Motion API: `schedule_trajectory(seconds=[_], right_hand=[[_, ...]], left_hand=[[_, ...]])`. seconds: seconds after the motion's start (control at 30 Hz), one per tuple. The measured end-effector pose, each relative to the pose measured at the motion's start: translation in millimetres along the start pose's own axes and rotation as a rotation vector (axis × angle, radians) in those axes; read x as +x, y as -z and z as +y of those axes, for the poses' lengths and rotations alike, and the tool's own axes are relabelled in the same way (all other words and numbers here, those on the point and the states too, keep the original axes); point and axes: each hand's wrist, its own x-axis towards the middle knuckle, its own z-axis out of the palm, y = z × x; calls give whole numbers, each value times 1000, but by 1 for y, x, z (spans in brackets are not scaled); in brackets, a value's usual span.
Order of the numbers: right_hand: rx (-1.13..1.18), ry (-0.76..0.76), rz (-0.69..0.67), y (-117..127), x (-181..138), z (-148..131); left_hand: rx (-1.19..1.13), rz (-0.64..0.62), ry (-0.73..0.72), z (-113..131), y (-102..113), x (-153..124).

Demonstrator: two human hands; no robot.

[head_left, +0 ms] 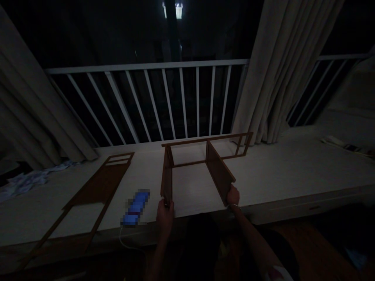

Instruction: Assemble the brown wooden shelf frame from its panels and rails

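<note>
A partly assembled brown wooden frame lies on the pale window ledge. Its ladder-like side piece (187,141) runs along the back, and two panels stand on edge from it towards me. My left hand (165,214) is closed on the near end of the left wooden panel (166,171). At the near end of the right wooden panel (218,168), my right hand (233,195) grips the edge, with a thin bracelet at the wrist. Fingertips of both hands are partly hidden in the dim light. Between the panels the ledge surface shows.
Left of me a second wooden frame with a solid panel (96,183) lies flat, its legs overhanging the ledge (278,175). A phone with a blurred screen (136,207) and white cable (124,244) lies nearby. Curtains (269,78) and a white railing (152,67) stand behind.
</note>
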Motion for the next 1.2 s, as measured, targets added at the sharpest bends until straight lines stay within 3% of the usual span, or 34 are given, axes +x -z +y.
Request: schedule_trajectory(seconds=[0.3,0.83,1.2], right_hand=[[17,17,9,2,-1,-1],[21,22,-8,3,0,-1],[-33,11,32,-3,0,-3]], left_hand=[[251,-52,-43,-1,0,1],[399,-99,-43,-4,0,4],[435,-175,-26,-7,11,42]])
